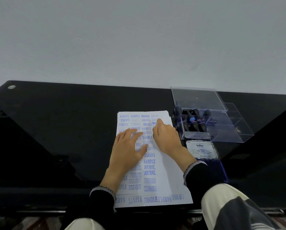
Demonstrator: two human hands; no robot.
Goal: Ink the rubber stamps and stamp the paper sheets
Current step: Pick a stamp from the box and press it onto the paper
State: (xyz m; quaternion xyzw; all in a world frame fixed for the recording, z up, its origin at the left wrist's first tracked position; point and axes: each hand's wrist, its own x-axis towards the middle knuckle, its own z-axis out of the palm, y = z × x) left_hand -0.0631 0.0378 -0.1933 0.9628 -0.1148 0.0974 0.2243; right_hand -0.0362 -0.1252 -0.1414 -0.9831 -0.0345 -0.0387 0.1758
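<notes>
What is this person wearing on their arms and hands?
Both hands are bare: no gloves, and no rings or watch in view. The left hand and right hand come out of black long sleeves, each cuff edged with a pale band of white-and-dark stitching.

The bench [72, 123] is glossy black glass, smooth and reflective. The paper sheets [163, 165] look matt white, and the box [221, 128] holding the stamps is clear, shiny plastic. Knitted cloth cuffs [192, 166] edge the black sleeves.

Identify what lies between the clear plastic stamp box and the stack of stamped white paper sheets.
In the head view, only bare black glass tabletop separates the clear plastic stamp box from the paper sheets.
</notes>
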